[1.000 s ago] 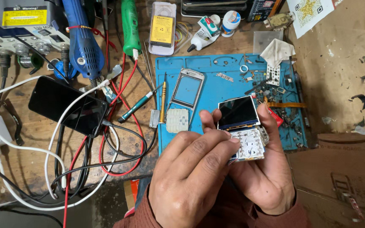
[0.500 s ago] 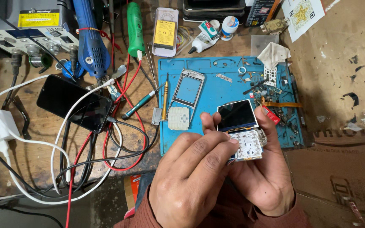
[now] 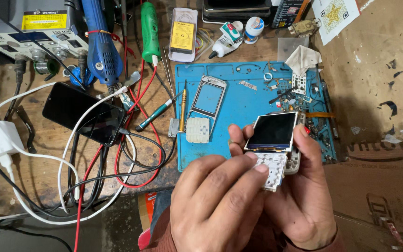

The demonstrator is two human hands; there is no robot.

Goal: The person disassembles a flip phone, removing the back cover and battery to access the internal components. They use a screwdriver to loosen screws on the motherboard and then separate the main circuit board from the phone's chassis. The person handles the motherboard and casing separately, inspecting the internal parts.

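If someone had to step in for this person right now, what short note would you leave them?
Left hand: fingertips press on the white keypad sheet of the opened phone board.
Right hand: cradles that board from beneath, thumb at its right edge; dark screen faces up.
On the blue mat: front cover, loose rubber keypad, yellow-handled screwdriver, small parts at the mat's upper right.
Done: phone is apart, cover and keypad off.
Left: seemingly the board work and reassembly.

Bare blue mat [image 3: 243, 100] lies open ahead of the hands. Tangled cables [image 3: 94, 158] crowd the left bench; small parts [image 3: 295, 91] litter the mat's right.
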